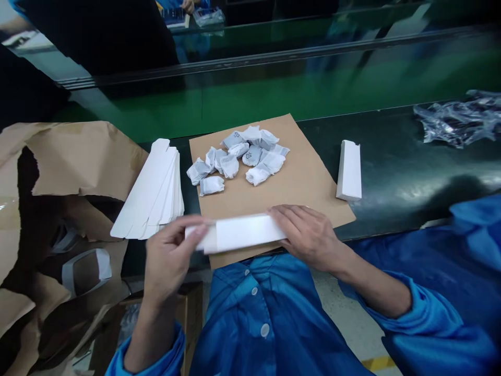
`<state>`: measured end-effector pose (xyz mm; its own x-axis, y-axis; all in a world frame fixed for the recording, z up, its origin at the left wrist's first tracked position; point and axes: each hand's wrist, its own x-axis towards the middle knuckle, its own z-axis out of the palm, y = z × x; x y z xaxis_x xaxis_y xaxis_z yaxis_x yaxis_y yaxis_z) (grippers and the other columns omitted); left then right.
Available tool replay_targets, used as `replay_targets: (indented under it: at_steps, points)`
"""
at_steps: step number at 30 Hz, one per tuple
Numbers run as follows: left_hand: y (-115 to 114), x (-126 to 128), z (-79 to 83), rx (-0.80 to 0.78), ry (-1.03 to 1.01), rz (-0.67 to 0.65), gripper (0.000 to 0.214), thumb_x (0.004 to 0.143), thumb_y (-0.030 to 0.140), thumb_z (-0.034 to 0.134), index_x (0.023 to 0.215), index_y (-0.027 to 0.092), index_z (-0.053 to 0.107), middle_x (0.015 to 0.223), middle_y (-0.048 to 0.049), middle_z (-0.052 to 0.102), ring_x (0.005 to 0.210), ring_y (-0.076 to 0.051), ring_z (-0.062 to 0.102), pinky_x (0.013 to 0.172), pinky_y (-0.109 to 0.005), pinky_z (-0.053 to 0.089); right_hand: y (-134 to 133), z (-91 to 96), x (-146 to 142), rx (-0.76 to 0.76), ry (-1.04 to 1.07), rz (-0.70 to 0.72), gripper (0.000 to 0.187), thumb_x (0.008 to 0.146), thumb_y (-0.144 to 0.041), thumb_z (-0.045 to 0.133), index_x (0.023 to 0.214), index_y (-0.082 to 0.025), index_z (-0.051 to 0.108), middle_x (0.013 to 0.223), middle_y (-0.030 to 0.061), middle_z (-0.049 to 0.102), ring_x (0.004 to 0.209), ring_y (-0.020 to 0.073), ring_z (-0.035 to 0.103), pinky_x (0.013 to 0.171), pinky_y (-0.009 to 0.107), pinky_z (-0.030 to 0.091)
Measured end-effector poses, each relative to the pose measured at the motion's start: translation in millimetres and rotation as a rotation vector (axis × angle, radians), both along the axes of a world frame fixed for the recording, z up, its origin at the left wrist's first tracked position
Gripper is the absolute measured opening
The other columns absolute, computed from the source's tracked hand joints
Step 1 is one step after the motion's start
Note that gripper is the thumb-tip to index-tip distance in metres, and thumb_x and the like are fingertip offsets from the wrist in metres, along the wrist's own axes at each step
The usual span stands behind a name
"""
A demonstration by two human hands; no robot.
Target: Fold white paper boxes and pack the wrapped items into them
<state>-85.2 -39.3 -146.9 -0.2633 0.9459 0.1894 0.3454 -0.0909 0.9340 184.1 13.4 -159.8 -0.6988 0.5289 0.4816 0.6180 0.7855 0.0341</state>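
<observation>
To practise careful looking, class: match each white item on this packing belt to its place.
Column one:
1. white carton
2. stack of flattened white cartons
3. folded white box
4. heap of wrapped small pieces

Column two:
A. on the brown paper sheet
B. left of that sheet
C. between the left hand and right hand
D. on the dark conveyor belt, right of that sheet

Pairs: 1-C, 2-B, 3-D, 4-A.

Factory packing line. I'm seated at a dark conveyor belt (pixel 395 167) with green side panels (pixel 274 102), wearing a blue snap-front smock (pixel 266 308). Flat white cartons (pixel 148 193) sit on the belt, a co-worker's hand (pixel 188 5) shows across the line, yellow floor tape (pixel 376 363) below.
</observation>
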Motion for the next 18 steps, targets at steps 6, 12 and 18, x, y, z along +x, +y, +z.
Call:
replay_targets:
  at_steps: [6, 12, 18]
  points:
    - [-6.0, 81.5, -9.2, 0.178, -0.198, 0.055, 0.096, 0.082, 0.056, 0.062, 0.152, 0.031, 0.002, 0.15, -0.016, 0.038, 0.122, -0.03, 0.058, 0.093, -0.045, 0.053, -29.8, -20.6, -37.9, 0.037, 0.151, -0.283, 0.041, 0.094, -0.021, 0.047, 0.128, 0.001, 0.05, 0.111, 0.0242, 0.068, 0.096, 0.0306, 0.066, 0.079, 0.039, 0.052]
    - [14.3, 70.1, -20.4, 0.028, 0.108, 0.089, 0.079, 0.074, 0.036, 0.073, 0.142, 0.024, 0.033, 0.145, -0.0109, 0.042, 0.13, -0.028, 0.048, 0.107, -0.039, 0.042, -43.2, 12.9, -43.0, -0.543, 0.369, 0.058, 0.071, 0.09, -0.054, 0.056, 0.144, -0.01, 0.037, 0.13, 0.0179, 0.06, 0.114, 0.0253, 0.06, 0.092, 0.037, 0.053]
    - [-1.2, 65.5, -22.0, 0.152, 0.233, 0.016, 0.062, 0.068, 0.028, 0.073, 0.124, 0.022, 0.046, 0.12, -0.0059, 0.054, 0.107, -0.021, 0.058, 0.09, -0.031, 0.048, -6.2, 21.4, -41.2, -0.553, 0.54, 0.208, 0.037, 0.095, -0.036, 0.055, 0.124, -0.012, 0.059, 0.101, 0.011, 0.068, 0.093, 0.0179, 0.063, 0.081, 0.029, 0.052]
